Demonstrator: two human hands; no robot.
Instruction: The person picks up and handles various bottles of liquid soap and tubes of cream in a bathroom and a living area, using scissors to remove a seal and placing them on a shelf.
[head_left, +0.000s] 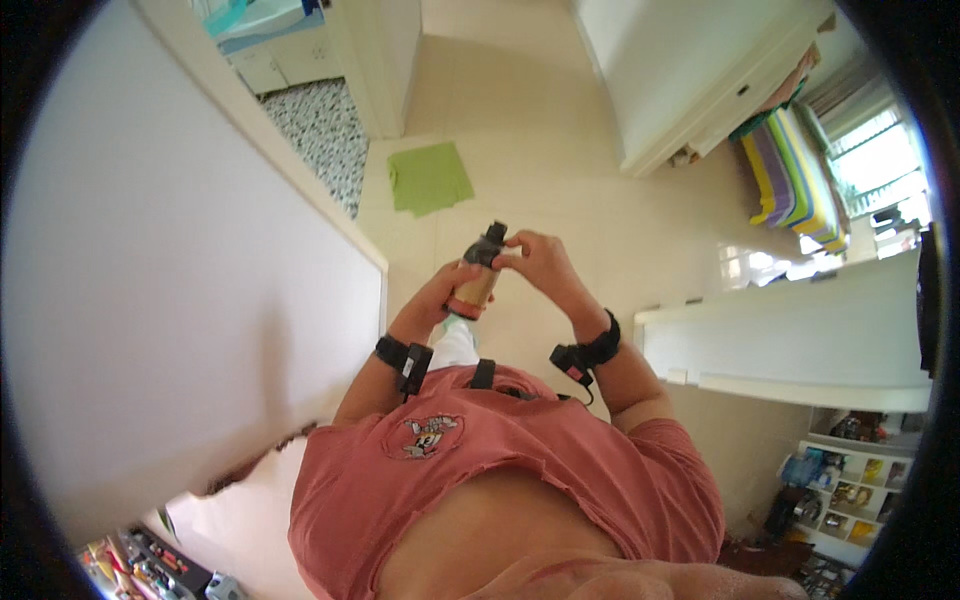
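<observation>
My left hand (444, 289) is wrapped around a bottle (474, 287) with a tan body, a reddish band at its base and a black top. The bottle tilts, its top pointing away from me and slightly right. At the right side of the black top (484, 251), the thumb and fingertips of my right hand (547, 262) rest against it. Exactly what they pinch there is too small to tell. A black strap with a small device (409, 360) circles my left wrist; another such device (576, 360) is on my right wrist.
Beyond the bottle, a green cloth or mat (431, 178) lies on the tiled floor (525, 112). To the left stands a pale door or wall panel (225, 247). A white door (780, 330) is at right, with a shelf unit (847, 487) below it. A striped bed cover (787, 172) shows through a doorway.
</observation>
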